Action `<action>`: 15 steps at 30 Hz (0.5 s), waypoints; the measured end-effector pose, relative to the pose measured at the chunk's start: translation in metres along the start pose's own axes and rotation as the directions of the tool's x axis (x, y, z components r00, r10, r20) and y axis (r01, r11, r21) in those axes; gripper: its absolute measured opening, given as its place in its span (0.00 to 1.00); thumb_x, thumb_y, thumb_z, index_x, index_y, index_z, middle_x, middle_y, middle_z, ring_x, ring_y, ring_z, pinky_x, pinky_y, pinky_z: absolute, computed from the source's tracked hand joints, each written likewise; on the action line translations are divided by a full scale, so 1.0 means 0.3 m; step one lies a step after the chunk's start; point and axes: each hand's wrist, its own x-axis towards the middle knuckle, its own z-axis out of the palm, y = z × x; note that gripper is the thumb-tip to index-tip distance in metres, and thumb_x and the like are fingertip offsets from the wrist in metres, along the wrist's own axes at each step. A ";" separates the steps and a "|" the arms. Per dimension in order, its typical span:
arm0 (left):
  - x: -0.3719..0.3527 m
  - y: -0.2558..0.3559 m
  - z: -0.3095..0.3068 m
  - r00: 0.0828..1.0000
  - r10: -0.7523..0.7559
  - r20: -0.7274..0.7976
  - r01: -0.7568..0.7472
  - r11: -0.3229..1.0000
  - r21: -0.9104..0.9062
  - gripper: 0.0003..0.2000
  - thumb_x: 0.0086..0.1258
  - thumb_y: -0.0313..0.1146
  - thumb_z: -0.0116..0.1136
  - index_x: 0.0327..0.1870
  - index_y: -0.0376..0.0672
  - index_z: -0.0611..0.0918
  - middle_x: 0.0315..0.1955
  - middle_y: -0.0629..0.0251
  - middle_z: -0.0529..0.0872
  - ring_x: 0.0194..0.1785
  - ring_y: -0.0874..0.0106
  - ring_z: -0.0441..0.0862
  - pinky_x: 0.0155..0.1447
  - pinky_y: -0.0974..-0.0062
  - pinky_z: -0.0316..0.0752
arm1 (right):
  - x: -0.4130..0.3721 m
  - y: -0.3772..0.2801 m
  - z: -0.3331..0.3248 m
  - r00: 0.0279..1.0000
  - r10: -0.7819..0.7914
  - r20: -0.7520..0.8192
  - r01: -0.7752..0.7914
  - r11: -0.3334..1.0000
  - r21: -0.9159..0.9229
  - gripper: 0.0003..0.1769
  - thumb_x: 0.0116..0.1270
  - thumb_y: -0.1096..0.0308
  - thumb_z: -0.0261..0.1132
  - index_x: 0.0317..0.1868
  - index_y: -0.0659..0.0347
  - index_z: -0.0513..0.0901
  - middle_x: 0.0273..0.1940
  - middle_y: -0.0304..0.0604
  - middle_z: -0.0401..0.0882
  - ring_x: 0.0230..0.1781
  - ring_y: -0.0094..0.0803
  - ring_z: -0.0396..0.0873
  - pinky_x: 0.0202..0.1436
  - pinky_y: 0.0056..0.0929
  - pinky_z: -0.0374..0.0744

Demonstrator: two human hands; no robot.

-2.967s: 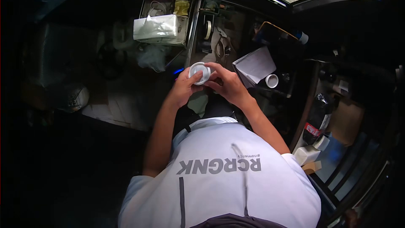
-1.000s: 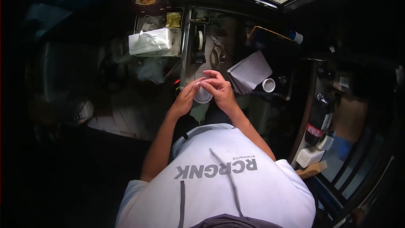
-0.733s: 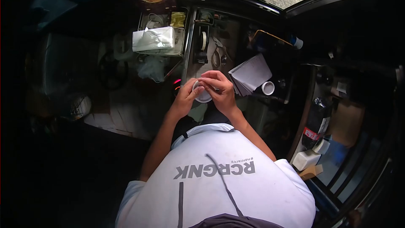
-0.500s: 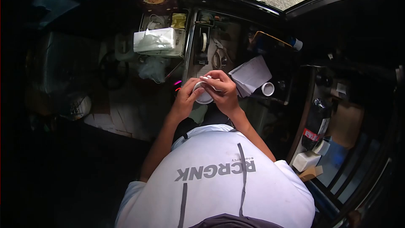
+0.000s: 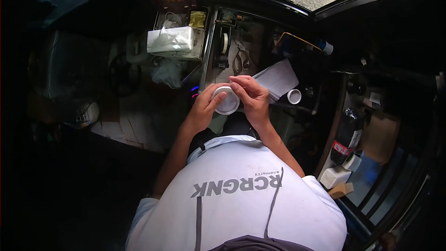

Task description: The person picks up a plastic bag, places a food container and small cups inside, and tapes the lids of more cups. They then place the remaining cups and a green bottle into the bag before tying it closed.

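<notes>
In the head view, my left hand [image 5: 204, 107] is wrapped round a white round tub [image 5: 226, 102], its thumb lying over the near left part of the pale top. The flat disc-like face points up at me, ringed by a raised white rim. At the tub's right upper edge is my right hand [image 5: 253, 95], with thumb and index finger pinched together. Whatever those fingertips hold, if anything, is too small to make out. Just beyond my right hand lies a spiral notepad [image 5: 278, 79], with a small white ring-shaped item [image 5: 294, 96] beside it.
A tape dispenser [image 5: 224, 46] and scissors [image 5: 240, 60] lie on the counter ahead. To their left, a tray [image 5: 199, 51] carries a white plastic-wrapped pack [image 5: 170, 40]. A dark bottle with a red label [image 5: 346, 135] and small boxes [image 5: 335, 176] are on the right-hand shelf.
My right hand has shifted right, off the tub's top to its edge, so more of the tub's round face shows. My left hand keeps its hold.
</notes>
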 end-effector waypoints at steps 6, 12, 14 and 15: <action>-0.019 0.008 0.017 0.995 -0.076 0.064 0.088 0.973 -0.215 0.23 0.84 0.39 0.62 0.73 0.37 0.76 0.61 0.61 0.83 0.62 0.74 0.82 0.67 0.73 0.78 | 0.002 -0.049 0.006 0.982 -0.190 0.006 0.180 0.917 -0.357 0.14 0.70 0.81 0.73 0.54 0.64 0.93 0.45 0.42 0.88 0.43 0.27 0.86 0.45 0.22 0.81; -0.017 0.055 -0.003 0.981 -0.194 0.028 0.196 0.966 -0.166 0.25 0.81 0.38 0.66 0.74 0.38 0.75 0.61 0.60 0.83 0.59 0.74 0.83 0.65 0.73 0.80 | -0.009 -0.061 0.002 0.881 -0.442 0.172 0.472 0.789 -0.393 0.15 0.64 0.84 0.75 0.51 0.64 0.93 0.41 0.45 0.89 0.41 0.32 0.86 0.38 0.28 0.82; -0.022 0.049 -0.006 0.973 -0.228 -0.013 0.225 0.966 -0.128 0.26 0.80 0.38 0.67 0.74 0.39 0.74 0.61 0.59 0.83 0.59 0.73 0.84 0.63 0.72 0.81 | -0.014 -0.082 0.009 0.883 -0.414 0.222 0.470 0.772 -0.428 0.14 0.62 0.83 0.76 0.49 0.63 0.93 0.39 0.45 0.90 0.40 0.34 0.85 0.38 0.29 0.82; -0.023 0.031 -0.007 0.974 -0.224 -0.018 0.219 0.965 -0.143 0.27 0.80 0.38 0.67 0.75 0.40 0.73 0.60 0.59 0.83 0.58 0.73 0.84 0.62 0.72 0.82 | -0.010 -0.082 0.010 0.880 -0.407 0.245 0.475 0.751 -0.459 0.14 0.62 0.83 0.76 0.49 0.63 0.93 0.39 0.45 0.90 0.40 0.35 0.85 0.38 0.29 0.82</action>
